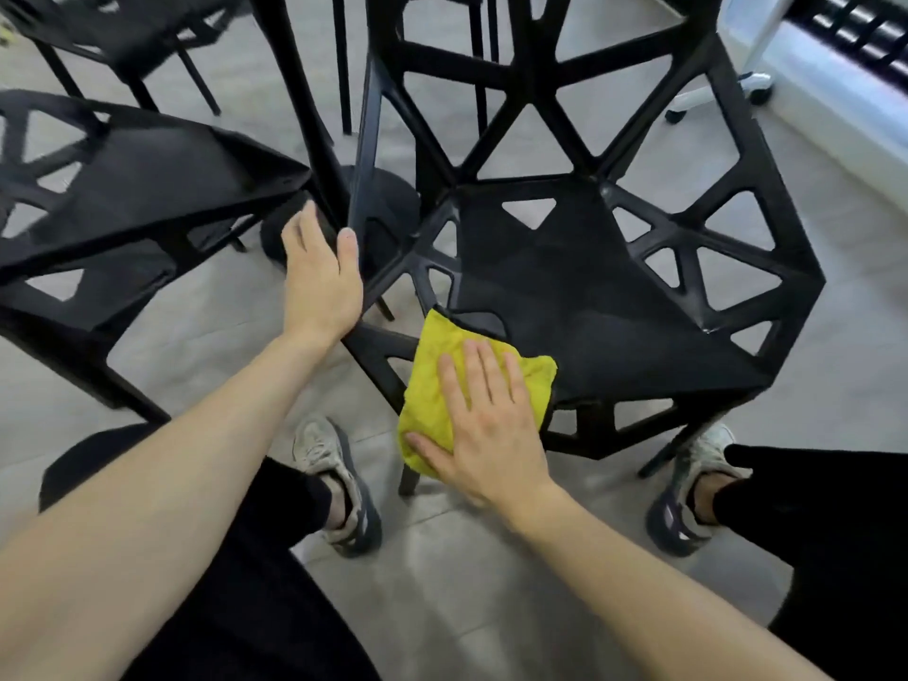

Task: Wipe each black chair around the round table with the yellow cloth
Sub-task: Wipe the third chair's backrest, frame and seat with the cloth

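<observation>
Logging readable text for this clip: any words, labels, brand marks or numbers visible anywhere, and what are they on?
None readable.
black chair: no label or mark shows.
yellow cloth under the right hand: no tag visible.
shoes: pale side markings, too blurred to read as a brand.
left hand: nothing written.

arms (172, 484): bare, no sleeves; trousers (825, 508): black; shoes (339, 484): worn grey, dark soles, no socks showing

cloth (442, 385) on chair (589, 287) seat's front-left corner
</observation>
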Demonstrator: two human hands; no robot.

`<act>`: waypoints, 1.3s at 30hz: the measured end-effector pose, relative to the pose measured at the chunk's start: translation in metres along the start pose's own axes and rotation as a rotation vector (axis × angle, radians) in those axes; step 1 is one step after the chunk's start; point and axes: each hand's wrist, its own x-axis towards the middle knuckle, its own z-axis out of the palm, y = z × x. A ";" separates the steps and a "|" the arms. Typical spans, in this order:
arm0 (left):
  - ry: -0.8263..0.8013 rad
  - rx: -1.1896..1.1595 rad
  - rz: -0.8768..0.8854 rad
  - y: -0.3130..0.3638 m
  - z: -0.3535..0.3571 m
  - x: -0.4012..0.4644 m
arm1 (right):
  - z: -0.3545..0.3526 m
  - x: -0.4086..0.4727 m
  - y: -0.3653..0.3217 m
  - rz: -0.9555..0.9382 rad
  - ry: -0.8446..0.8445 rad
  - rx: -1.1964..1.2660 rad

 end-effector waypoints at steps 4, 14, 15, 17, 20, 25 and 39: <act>-0.143 -0.307 -0.245 0.000 0.014 0.015 | -0.008 0.043 0.019 0.025 -0.051 0.040; -0.101 -0.380 -0.087 -0.001 0.023 0.007 | 0.034 0.265 0.094 0.348 -0.075 0.199; -0.093 -0.381 -0.078 -0.001 0.023 0.008 | 0.033 0.269 0.094 0.352 -0.076 0.202; -0.092 -0.388 -0.072 0.001 0.023 0.008 | 0.028 0.261 0.090 0.343 -0.103 0.216; -0.082 -0.379 -0.099 0.005 0.022 0.010 | 0.017 0.220 0.068 0.332 -0.164 0.253; -0.126 -0.367 -0.179 0.016 0.012 0.010 | -0.003 0.107 0.005 0.334 -0.097 0.202; -0.131 -0.267 -0.289 0.023 -0.025 -0.050 | -0.009 0.051 -0.050 0.414 0.039 0.313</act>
